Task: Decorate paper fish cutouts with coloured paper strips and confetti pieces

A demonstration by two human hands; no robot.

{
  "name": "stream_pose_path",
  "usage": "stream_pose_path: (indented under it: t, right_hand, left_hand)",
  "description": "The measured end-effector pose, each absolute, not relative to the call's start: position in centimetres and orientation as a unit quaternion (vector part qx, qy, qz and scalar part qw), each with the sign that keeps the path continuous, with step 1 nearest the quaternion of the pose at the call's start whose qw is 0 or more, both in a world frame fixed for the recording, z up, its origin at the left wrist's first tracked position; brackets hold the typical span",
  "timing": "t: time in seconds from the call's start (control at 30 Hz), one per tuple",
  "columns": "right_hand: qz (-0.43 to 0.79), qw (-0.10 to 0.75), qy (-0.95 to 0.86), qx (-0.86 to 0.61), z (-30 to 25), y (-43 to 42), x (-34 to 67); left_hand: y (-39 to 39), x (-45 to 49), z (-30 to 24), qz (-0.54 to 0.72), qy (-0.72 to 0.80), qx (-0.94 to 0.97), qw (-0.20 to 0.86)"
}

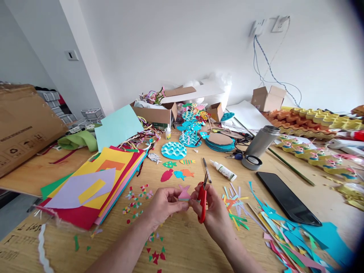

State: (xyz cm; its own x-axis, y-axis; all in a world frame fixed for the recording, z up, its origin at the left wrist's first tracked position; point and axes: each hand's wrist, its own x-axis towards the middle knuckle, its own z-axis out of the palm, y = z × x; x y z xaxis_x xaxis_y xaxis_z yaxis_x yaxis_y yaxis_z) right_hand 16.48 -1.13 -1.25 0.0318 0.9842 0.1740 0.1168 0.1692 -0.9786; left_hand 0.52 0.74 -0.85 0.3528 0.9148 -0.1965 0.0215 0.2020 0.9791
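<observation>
My left hand (167, 204) pinches a small pink paper cutout (184, 192) with a forked end and a pale strip along its lower edge. In my right hand (212, 208) are red-handled scissors (202, 203), their blades pointing up and away from the paper. My right thumb and fingertip also meet the cutout's right end. Just beyond my hands lie paper fish: a red one (167, 175), a blue one (179, 174), an orange one (187, 173), a green one (170, 164) and a striped yellow one (187, 162).
Coloured paper sheets (105, 157) are stacked on the left. Tiny paper bits (155, 256) dot the table near my left arm. To the right lie a glue tube (223, 170), paper strips (236, 204), a phone (287, 197) and a grey flask (261, 141). Behind stands a blue layered paper piece (191, 127).
</observation>
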Motion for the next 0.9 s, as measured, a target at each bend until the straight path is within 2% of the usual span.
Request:
stream_pose_path:
  t: [0.2, 0.37, 0.5, 0.7, 0.77, 0.9]
  right_hand:
    - [0.256, 0.557, -0.617, -0.493, -1.1, -1.5, 16.4]
    - [0.153, 0.521, -0.721, -0.431, -1.7, -2.2, 16.5]
    - [0.133, 0.478, -0.774, -0.392, -2.0, -2.6, 16.5]
    - [0.133, 0.448, -0.805, -0.367, -1.6, -2.8, 16.4]
    - [0.125, 0.465, -0.796, -0.365, -1.5, -2.7, 16.4]
    - [0.119, 0.554, -0.712, -0.414, -1.8, -2.4, 16.7]
  left_hand:
    - [1.6, -0.4, -0.9, 0.364, 0.398, 0.353, 0.765]
    - [1.8, -0.6, -0.9, 0.283, 0.375, 0.279, 0.838]
    - [1.4, -0.4, -1.0, 0.272, 0.388, 0.274, 0.837]
    - [1.5, -0.5, -1.4, 0.319, 0.355, 0.269, 0.836]
    - [1.6, -0.5, -1.2, 0.351, 0.354, 0.262, 0.826]
    - [1.9, -0.5, -0.8, 0.445, 0.382, 0.251, 0.77]
